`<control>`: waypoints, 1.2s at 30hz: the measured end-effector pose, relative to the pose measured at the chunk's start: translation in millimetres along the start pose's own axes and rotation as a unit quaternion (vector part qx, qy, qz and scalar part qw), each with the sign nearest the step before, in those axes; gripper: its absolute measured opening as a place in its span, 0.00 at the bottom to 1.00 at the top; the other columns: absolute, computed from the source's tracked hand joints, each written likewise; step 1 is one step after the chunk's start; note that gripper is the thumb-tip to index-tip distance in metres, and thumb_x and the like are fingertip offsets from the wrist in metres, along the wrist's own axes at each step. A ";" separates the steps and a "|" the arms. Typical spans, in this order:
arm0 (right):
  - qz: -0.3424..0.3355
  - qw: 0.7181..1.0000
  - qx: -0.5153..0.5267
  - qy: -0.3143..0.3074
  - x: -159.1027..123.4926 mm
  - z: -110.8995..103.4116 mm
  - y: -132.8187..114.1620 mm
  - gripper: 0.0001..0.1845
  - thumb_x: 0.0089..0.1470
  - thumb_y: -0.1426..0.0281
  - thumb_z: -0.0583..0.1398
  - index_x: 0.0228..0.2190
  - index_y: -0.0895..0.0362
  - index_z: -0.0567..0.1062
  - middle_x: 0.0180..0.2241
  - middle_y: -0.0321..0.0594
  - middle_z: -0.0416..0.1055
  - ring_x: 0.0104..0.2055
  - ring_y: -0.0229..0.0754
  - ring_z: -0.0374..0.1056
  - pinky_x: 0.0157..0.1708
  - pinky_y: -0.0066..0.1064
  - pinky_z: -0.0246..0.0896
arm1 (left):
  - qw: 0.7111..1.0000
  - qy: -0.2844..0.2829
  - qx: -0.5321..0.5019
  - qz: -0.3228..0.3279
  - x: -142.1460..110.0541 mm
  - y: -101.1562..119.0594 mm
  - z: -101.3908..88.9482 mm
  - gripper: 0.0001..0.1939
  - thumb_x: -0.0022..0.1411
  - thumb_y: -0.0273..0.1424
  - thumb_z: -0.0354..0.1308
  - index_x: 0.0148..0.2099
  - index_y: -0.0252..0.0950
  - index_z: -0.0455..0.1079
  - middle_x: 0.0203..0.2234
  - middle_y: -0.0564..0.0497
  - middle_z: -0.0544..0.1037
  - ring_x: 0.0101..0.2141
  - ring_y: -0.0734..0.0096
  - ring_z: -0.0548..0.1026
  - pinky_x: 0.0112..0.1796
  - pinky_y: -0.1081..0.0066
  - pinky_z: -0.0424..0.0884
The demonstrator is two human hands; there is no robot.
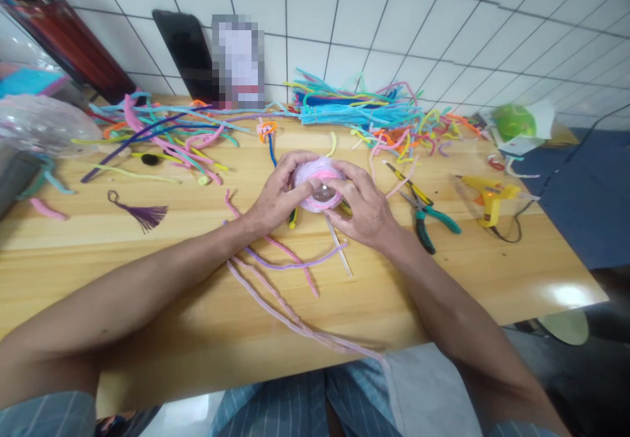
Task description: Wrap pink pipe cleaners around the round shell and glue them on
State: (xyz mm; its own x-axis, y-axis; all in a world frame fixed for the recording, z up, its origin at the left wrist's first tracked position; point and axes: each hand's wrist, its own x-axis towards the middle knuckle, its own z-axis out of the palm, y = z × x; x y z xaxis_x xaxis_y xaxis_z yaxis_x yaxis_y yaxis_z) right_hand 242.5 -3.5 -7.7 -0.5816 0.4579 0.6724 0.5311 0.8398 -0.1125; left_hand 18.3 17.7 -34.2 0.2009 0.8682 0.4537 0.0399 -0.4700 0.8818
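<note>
Near the middle of the table, a round ball wrapped in lilac and pink pipe cleaners [315, 168] is held between my two hands. A clear, shiny patch shows in its middle. My left hand [279, 193] grips its left side, thumb across the front. My right hand [368, 204] closes on the right side, with fingers at the clear patch. Just below lie a purple pipe cleaner [285, 267], a pink pipe cleaner [296, 263] and a thin clear stick [343, 253]. Long pale pink pipe cleaners [290, 317] run toward the table's front edge.
Green-handled pliers [427, 217], a yellow cutter [408, 182] and a yellow glue gun [492, 195] with its cord lie right. A purple tassel [142, 214] is left. Behind are a bundle of blue pipe cleaners [354, 110], a black phone [186, 53] and a tiled wall [384, 17].
</note>
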 end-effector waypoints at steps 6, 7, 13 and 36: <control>0.013 1.000 0.002 0.013 -3.8 2.6 0.2 0.26 0.64 0.67 0.64 0.61 0.55 0.68 0.63 0.57 0.69 0.67 0.56 0.67 0.62 0.52 0.72 | 0.998 -0.013 -0.048 -0.043 -0.5 1.2 -0.3 0.22 0.66 0.40 0.66 0.59 0.41 0.71 0.54 0.47 0.78 0.54 0.60 0.77 0.58 0.61 0.74; 0.016 1.000 -0.005 0.014 -4.7 2.9 -0.2 0.26 0.64 0.67 0.64 0.61 0.54 0.69 0.63 0.57 0.70 0.67 0.56 0.68 0.61 0.53 0.72 | 0.998 -0.011 -0.046 -0.045 -0.6 1.3 -0.6 0.22 0.66 0.40 0.66 0.59 0.41 0.71 0.54 0.47 0.78 0.54 0.60 0.77 0.59 0.61 0.74; 0.058 0.998 -0.036 0.010 -8.8 1.7 -5.1 0.26 0.64 0.64 0.65 0.61 0.54 0.71 0.57 0.54 0.73 0.60 0.56 0.71 0.57 0.51 0.74 | 0.999 -0.016 0.022 -0.022 -0.1 3.2 -3.3 0.26 0.67 0.41 0.64 0.64 0.40 0.72 0.59 0.44 0.75 0.61 0.53 0.72 0.65 0.55 0.68; 0.049 0.996 -0.075 0.021 -8.2 -1.7 -2.4 0.24 0.65 0.67 0.66 0.61 0.52 0.75 0.53 0.52 0.75 0.54 0.53 0.74 0.51 0.46 0.77 | 0.999 0.017 0.036 -0.005 -1.6 -1.8 -3.1 0.23 0.69 0.46 0.61 0.61 0.43 0.73 0.56 0.46 0.76 0.61 0.55 0.72 0.65 0.55 0.65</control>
State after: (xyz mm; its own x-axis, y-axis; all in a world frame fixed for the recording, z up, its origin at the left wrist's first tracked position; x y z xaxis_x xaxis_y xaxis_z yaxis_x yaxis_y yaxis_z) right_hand 247.0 -9.8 -11.7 -0.4979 0.5197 0.6942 0.6716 0.7375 -0.0705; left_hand 14.9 17.6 -36.0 0.1663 0.8776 0.4496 0.1119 -0.4698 0.8757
